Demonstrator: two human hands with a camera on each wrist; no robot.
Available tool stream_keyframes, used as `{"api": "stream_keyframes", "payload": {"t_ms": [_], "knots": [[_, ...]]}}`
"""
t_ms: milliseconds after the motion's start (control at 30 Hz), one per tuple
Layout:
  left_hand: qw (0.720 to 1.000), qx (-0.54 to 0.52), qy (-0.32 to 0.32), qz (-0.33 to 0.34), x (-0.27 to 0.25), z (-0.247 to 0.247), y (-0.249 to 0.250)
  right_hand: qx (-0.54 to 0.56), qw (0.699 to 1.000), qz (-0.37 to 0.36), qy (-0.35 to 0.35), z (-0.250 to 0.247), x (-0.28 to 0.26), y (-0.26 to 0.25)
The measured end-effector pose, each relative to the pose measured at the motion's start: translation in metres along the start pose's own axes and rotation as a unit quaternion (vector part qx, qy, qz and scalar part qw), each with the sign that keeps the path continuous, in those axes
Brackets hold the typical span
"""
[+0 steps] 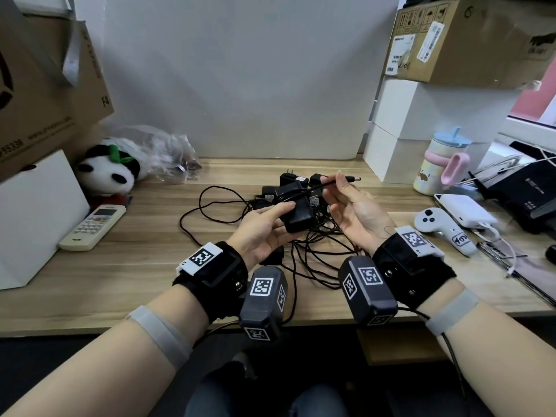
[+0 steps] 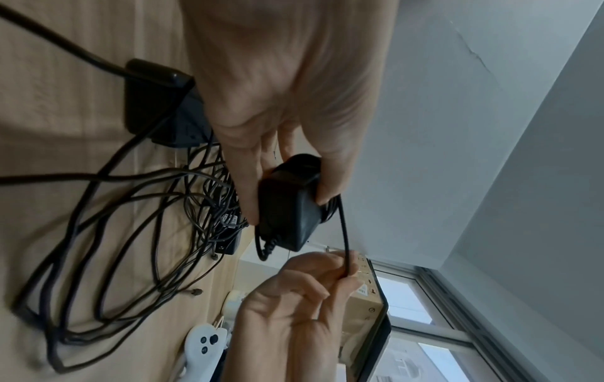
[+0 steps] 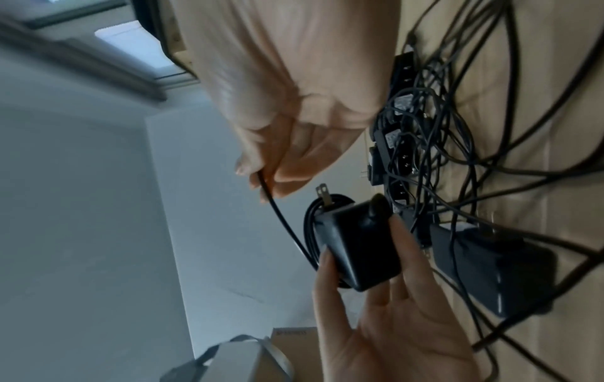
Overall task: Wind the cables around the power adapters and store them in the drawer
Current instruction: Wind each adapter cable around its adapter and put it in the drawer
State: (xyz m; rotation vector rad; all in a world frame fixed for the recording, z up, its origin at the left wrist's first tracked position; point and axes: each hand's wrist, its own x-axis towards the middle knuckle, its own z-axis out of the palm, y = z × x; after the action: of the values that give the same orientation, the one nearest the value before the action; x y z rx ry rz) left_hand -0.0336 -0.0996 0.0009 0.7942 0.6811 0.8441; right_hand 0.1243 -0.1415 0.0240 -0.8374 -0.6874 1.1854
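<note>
My left hand [image 1: 264, 227] grips a black power adapter [image 1: 298, 216] above the desk, thumb on one side and fingers on the other [image 2: 287, 204]. Its cable is coiled round the body beside the plug prongs [image 3: 322, 191]. My right hand [image 1: 346, 200] pinches the loose end of that cable [image 1: 325, 184] just behind the barrel plug [image 1: 352, 178], held taut from the adapter [image 3: 356, 248]. Beneath both hands lies a tangle of several black adapters and cables [image 1: 301, 248]. No drawer shows in any view.
On the wooden desk [image 1: 150, 284] sit a remote [image 1: 93, 227], a panda plush [image 1: 111, 173], a white box [image 1: 33, 215], a cup [image 1: 442, 164], a white controller [image 1: 445, 233] and a black device [image 1: 523, 194]. Cardboard boxes [image 1: 469, 40] stack at the sides.
</note>
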Motion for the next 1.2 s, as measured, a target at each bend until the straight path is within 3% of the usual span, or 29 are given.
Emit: {"api": "stream_keyframes", "payload": {"t_ms": [200, 333, 500, 700, 800, 900, 1067, 1200], "knots": [[0.999, -0.024, -0.025, 0.038, 0.002, 0.002, -0.006, -0.135, 0.989, 0.006, -0.059, 0.009, -0.004, 0.004], [0.996, -0.045, -0.036, 0.065, 0.003, 0.002, -0.006, -0.263, 0.962, -0.023, -0.067, 0.012, -0.006, 0.009], [0.993, -0.062, -0.084, 0.047, -0.001, -0.001, 0.0, -0.352, 0.931, -0.063, -0.076, 0.013, -0.006, 0.01], [0.999, -0.02, -0.032, 0.014, 0.002, 0.0, 0.001, -0.383, 0.917, -0.059, -0.095, 0.012, -0.007, 0.014], [0.999, -0.051, -0.017, -0.001, 0.004, -0.006, 0.001, -0.396, 0.912, -0.076, -0.081, 0.011, -0.009, 0.017], [0.998, -0.066, -0.001, 0.0, 0.006, -0.011, 0.002, -0.448, 0.886, -0.083, -0.082, 0.01, -0.008, 0.02], [0.999, -0.048, -0.013, -0.007, 0.005, -0.011, 0.004, -0.519, 0.844, -0.112, -0.082, 0.013, -0.007, 0.024], [0.998, -0.051, -0.035, -0.012, 0.003, -0.011, 0.005, -0.523, 0.84, -0.117, -0.087, 0.012, -0.009, 0.023]]}}
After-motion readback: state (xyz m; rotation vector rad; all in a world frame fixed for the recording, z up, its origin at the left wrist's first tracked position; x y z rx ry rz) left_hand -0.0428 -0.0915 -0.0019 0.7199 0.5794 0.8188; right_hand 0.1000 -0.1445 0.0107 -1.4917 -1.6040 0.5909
